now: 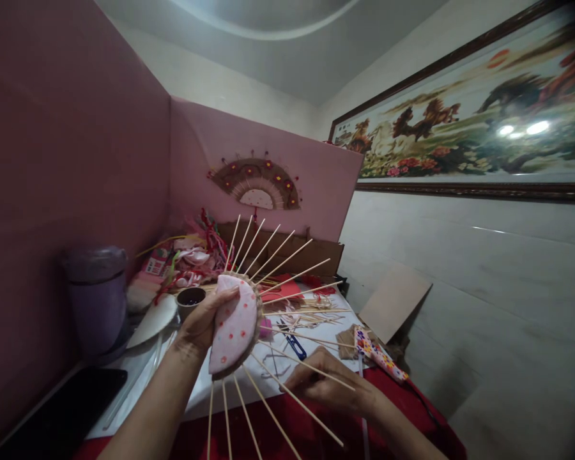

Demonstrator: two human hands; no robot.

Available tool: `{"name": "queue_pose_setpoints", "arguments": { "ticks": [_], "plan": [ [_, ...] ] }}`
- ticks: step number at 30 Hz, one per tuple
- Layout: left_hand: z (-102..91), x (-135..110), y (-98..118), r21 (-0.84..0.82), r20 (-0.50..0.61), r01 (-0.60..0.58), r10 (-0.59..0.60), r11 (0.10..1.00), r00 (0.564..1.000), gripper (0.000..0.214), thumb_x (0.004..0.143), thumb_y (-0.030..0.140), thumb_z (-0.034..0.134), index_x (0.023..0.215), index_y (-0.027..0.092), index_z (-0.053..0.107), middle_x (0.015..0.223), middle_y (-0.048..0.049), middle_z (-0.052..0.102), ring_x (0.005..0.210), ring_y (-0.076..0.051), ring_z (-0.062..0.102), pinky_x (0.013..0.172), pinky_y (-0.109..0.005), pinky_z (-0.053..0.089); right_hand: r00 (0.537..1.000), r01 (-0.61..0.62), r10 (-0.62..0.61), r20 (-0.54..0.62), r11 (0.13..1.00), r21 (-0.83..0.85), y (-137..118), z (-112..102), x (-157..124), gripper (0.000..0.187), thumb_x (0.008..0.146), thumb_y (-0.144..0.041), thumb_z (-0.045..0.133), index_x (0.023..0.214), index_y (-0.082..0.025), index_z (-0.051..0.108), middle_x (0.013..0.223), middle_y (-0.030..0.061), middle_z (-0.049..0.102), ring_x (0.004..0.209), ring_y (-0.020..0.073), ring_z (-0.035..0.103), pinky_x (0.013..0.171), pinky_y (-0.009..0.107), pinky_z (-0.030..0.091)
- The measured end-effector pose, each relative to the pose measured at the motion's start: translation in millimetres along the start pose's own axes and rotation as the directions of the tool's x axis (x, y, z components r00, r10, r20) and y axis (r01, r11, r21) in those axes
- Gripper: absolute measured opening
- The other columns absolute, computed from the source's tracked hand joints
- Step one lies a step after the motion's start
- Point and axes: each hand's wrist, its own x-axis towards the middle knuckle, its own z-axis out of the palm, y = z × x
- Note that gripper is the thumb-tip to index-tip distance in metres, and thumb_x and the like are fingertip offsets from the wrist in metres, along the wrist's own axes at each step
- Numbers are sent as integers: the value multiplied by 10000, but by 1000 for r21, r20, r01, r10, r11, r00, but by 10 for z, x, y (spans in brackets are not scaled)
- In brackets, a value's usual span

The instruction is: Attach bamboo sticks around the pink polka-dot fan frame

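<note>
A half-round fan frame [234,332] is held up in front of me, its pale pink base dotted with red and edged in brown. Thin wooden sticks [283,262] spread out from its curved edge, and several point down toward me. My left hand [202,322] is closed around the straight side of the base, with the thumb lying on the dotted face. Lower right, behind some of the sticks, my right hand [323,378] has its fingers curled together. Whatever may be between those fingertips is hidden. Blue-handled scissors [294,346] lie on the table just beyond this hand.
A finished fan [259,182] hangs on the pink panel behind. At left stand a purple lidded container [97,300], a dark phone [60,409] and a brown cup [190,299]. A flower-patterned glue gun [378,354] lies at right. Ribbons and loose sticks cover the back.
</note>
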Motion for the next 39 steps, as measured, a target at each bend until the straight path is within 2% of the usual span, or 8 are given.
{"name": "queue_pose_setpoints", "arguments": {
  "ticks": [7,11,18,22,26,30,33,39],
  "plan": [
    [42,11,12,-120,-10,14,-16,993,1000,102,775,100,541,832,86,623,690,-95,714,570,-185,671,579,-265,547,978,-58,69,-198,996,60,196,-28,17,184,712,-248,624,854,-216,736,793,36,726,704,176,653,611,239,481],
    [39,18,10,-156,-10,49,-51,986,999,102,748,77,542,809,86,623,682,-101,714,570,-196,674,587,-283,556,964,-65,90,-252,992,107,230,-49,34,173,716,-242,628,848,-215,736,803,36,727,731,183,660,642,252,494],
    [46,15,30,-160,-49,125,-134,979,990,412,621,-47,479,1003,39,608,636,-101,706,559,-228,674,604,-338,567,930,-36,78,-359,992,122,363,-46,66,188,725,-279,613,862,-229,732,851,34,722,786,191,657,723,290,506],
    [77,36,18,-200,-33,118,-126,973,991,266,687,-26,493,901,60,625,620,-89,700,511,-194,659,533,-283,557,916,-53,113,-385,985,162,442,-39,91,214,718,-280,606,885,-222,728,816,41,723,768,191,656,719,301,509],
    [89,64,-5,-219,24,68,-64,973,998,152,760,33,511,840,77,631,667,-94,708,562,-183,669,559,-265,554,913,-14,107,-395,973,231,400,-59,127,209,703,-257,619,876,-216,729,874,49,720,827,212,657,744,312,506],
    [124,54,-25,-235,78,111,-96,966,992,141,807,132,517,857,80,637,734,-113,718,625,-203,680,628,-311,561,860,-15,118,-496,978,206,348,-70,145,196,699,-259,623,854,-209,732,826,51,725,774,220,664,705,323,518],
    [144,6,-52,-228,75,113,-99,967,992,143,800,136,517,855,81,637,730,-118,720,638,-220,683,637,-335,561,852,-13,89,-515,989,149,314,-78,145,194,717,-257,612,865,-218,730,786,39,726,720,212,663,658,314,518],
    [140,-74,-120,-137,164,169,-146,976,976,158,710,62,527,830,66,631,679,-134,711,563,-247,673,533,-328,553,842,9,110,-529,976,216,393,-81,176,200,691,-278,639,858,-217,729,845,50,723,812,234,667,724,343,526]
  ]
}}
